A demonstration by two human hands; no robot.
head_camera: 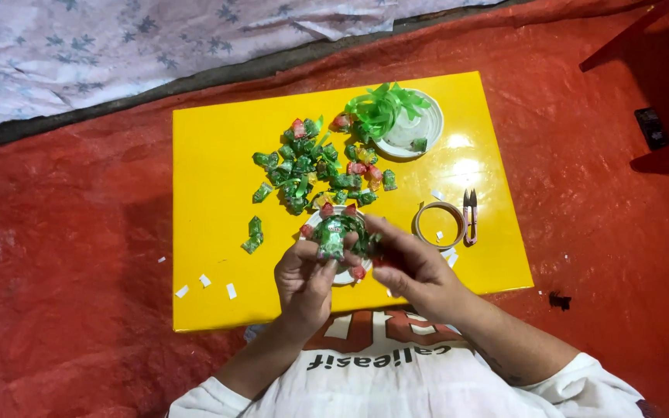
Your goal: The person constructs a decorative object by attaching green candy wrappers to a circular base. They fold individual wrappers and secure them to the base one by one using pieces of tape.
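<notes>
Ring point(340, 232) of green and red wrapped sweets: held low over the near edge of the yellow board point(210, 193), between both hands, its white base showing under the fingers. Left hand point(307, 275): fingers curled up around the ring's near-left side, thumb and fingertips pinched on one green sweet at its front. Right hand point(412, 263): fingers bent and closed on the ring's right side, tips touching the sweets there; exact grip partly hidden by the sweets. Loose sweets point(311, 162): a scattered heap just beyond the ring at the board's middle, with two more lying apart to the left. White plate point(427, 128): far right part of the board, carrying a bunch of green ribbon point(381, 108). Tape roll point(439, 224): flat on the board just right of the right hand, small snips point(470, 215) beside it. Paper scraps point(207, 282): white bits near the board's front left edge. Red sheet point(63, 255): under the board, spread all round.
</notes>
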